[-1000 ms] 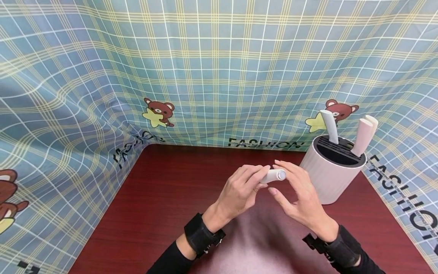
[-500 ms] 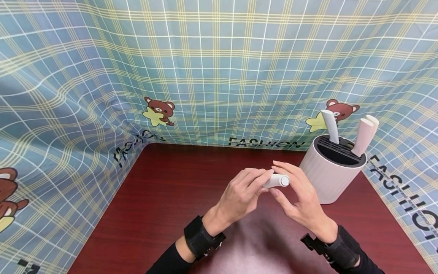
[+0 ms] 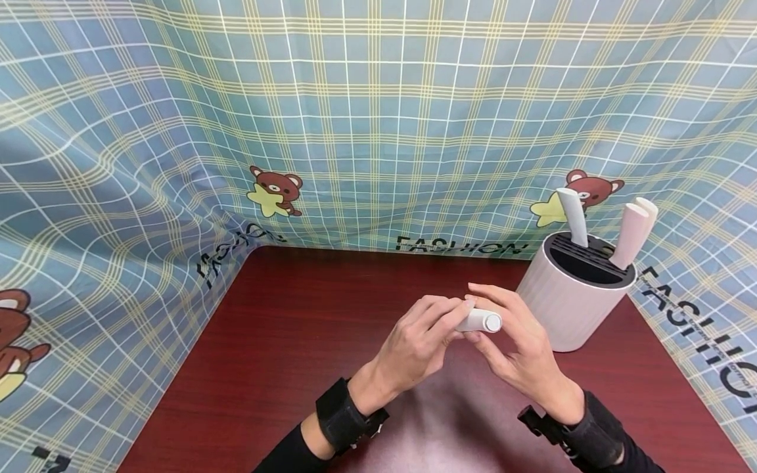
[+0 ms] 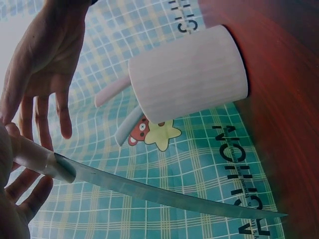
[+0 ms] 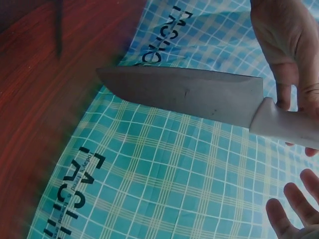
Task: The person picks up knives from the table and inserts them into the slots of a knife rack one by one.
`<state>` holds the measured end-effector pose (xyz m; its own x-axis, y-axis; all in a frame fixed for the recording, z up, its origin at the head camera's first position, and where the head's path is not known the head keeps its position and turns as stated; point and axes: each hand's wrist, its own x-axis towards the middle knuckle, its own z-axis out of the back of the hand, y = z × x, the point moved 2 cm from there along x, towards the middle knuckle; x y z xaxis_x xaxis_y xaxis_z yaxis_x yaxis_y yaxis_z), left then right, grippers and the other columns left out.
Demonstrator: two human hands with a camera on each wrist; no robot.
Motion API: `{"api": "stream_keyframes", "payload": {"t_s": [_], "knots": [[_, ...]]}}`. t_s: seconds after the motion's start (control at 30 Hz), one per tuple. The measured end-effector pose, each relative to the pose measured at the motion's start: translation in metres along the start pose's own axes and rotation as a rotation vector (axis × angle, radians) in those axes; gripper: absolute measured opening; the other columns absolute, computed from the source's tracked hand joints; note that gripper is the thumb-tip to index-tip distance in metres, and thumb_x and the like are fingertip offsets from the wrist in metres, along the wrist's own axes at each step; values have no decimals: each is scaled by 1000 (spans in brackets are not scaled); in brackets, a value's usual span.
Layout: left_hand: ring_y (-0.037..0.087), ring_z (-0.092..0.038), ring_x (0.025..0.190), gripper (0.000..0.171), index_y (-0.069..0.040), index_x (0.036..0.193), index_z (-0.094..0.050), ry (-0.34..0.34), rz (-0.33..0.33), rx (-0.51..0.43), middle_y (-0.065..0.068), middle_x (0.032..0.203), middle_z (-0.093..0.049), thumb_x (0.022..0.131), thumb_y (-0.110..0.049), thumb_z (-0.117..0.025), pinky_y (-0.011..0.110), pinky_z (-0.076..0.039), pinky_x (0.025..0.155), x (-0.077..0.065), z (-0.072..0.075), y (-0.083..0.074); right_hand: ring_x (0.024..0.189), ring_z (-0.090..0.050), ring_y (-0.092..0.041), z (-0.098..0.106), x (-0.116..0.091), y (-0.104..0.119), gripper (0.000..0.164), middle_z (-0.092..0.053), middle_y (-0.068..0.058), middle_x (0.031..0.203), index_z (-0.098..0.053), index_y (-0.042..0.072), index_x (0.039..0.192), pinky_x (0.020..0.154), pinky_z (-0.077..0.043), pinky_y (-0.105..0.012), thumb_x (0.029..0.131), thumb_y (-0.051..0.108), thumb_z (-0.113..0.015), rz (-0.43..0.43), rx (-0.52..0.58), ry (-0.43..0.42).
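My left hand [image 3: 414, 338] grips a kitchen knife by its white handle [image 3: 478, 320], butt end up. In the right wrist view the broad steel blade [image 5: 187, 94] shows side-on; the left wrist view shows the blade [image 4: 169, 197] nearly edge-on, its tip pointing towards the dark red table. My right hand [image 3: 526, 351] is spread around the far side of the handle, thumb tip right at it and fingers fairly straight. In the left wrist view the right hand's fingers [image 4: 62, 112] hang loosely extended beside the handle.
A white ribbed knife block [image 3: 562, 305] with a black slotted top stands on the table [image 3: 284, 368] at the right. A pale blue handle [image 3: 572, 217], a pink handle [image 3: 629, 236] and a cream handle [image 3: 648, 210] rise from it. Checked cloth [image 3: 372, 131] surrounds the table.
The left hand has carried the knife handle slightly right and nearer the wearer, in between the right thumb and fingers. The right thumb has come up close against the handle.
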<state>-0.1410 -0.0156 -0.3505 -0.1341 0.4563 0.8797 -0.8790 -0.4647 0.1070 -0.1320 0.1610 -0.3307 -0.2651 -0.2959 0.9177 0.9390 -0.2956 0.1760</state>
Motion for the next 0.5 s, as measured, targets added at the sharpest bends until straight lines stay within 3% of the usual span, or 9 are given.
{"api": "stream_keyframes", "payload": {"t_s": [0.5], "knots": [[22, -64, 111, 46, 5, 138, -52, 12, -7, -77, 13, 123, -65, 96, -8, -66, 26, -52, 103, -1, 1, -10, 116, -63, -13, 2, -9, 8, 40, -66, -23, 115, -68, -13, 113, 101, -45, -15, 99, 25, -66, -64, 64, -1]]}}
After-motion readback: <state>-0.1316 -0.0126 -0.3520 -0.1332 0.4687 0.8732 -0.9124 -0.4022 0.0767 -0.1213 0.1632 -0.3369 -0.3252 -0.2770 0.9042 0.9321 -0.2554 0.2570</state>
